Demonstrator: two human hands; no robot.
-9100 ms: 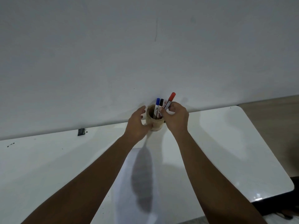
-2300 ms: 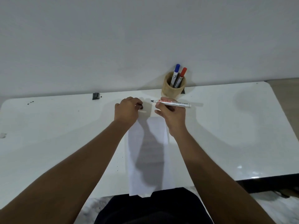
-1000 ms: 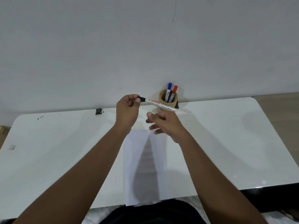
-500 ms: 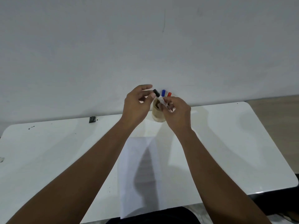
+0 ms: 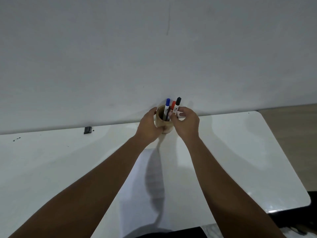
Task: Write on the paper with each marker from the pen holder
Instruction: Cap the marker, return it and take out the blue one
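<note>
You've got a glossy white table (image 5: 240, 152) with rounded right corners, its far edge pushed up against the pale wall. Sitting on it at the far edge, about the middle, is the tan pen holder (image 5: 165, 126). A white sheet of paper (image 5: 137, 194) lies flat in front of you, running from the near edge out toward the holder, partly under your arms and their shadow. Off to the left by the far edge there's a small black clip-looking thing (image 5: 87, 130), can't tell exactly what it is. Further left you've got a few tiny dark specks (image 5: 16, 139) on the surface.
</note>
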